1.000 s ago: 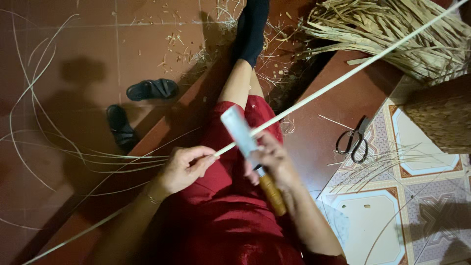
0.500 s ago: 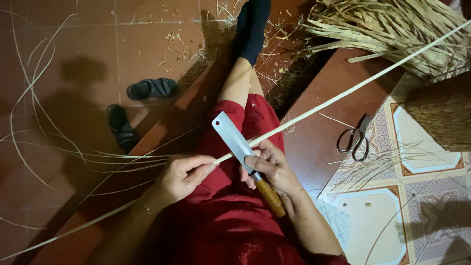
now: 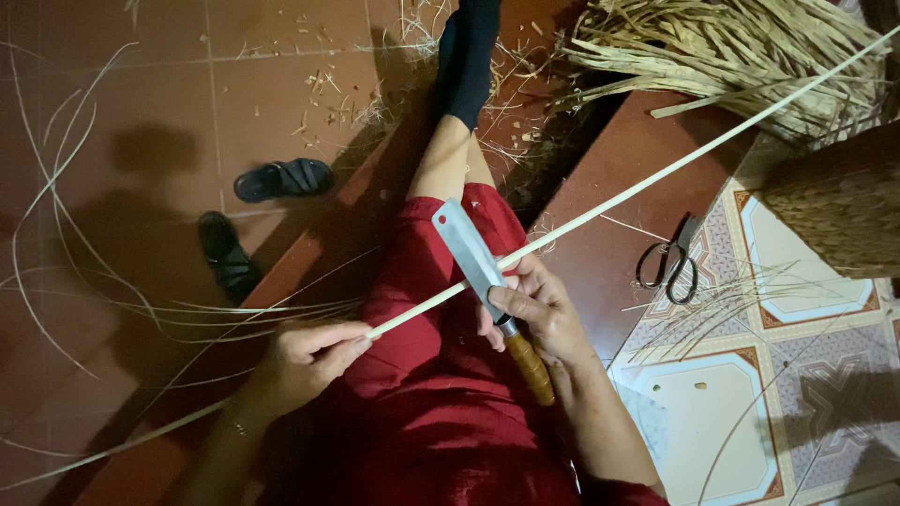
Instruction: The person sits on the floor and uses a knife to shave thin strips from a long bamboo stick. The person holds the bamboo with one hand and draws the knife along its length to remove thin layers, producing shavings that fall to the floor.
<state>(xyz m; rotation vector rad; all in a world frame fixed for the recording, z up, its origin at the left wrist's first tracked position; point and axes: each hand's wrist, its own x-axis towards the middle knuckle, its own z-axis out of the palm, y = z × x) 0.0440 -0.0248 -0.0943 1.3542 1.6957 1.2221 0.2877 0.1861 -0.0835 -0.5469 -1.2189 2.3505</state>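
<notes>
A long pale cane strip (image 3: 656, 183) runs from the upper right down across my lap in red trousers (image 3: 422, 375). My left hand (image 3: 305, 361) pinches the strip just left of the blade. My right hand (image 3: 534, 314) grips a broad flat knife (image 3: 466, 251) with a wooden handle (image 3: 531, 368), its blade laid across the strip, my thumb pressing the strip against it. My leg in a dark sock (image 3: 466, 56) stretches away over the red tiled floor.
Black scissors (image 3: 667, 265) lie on the step to my right. A heap of dry fibre (image 3: 731, 47) fills the upper right beside a woven basket (image 3: 844, 201). Two dark sandals (image 3: 281, 178) and thin peeled strips (image 3: 112, 309) lie on the floor at left.
My left hand has drawn the strip further to the lower left through the knife. The blade has tipped a little flatter over the strip; my right hand has stayed in place.
</notes>
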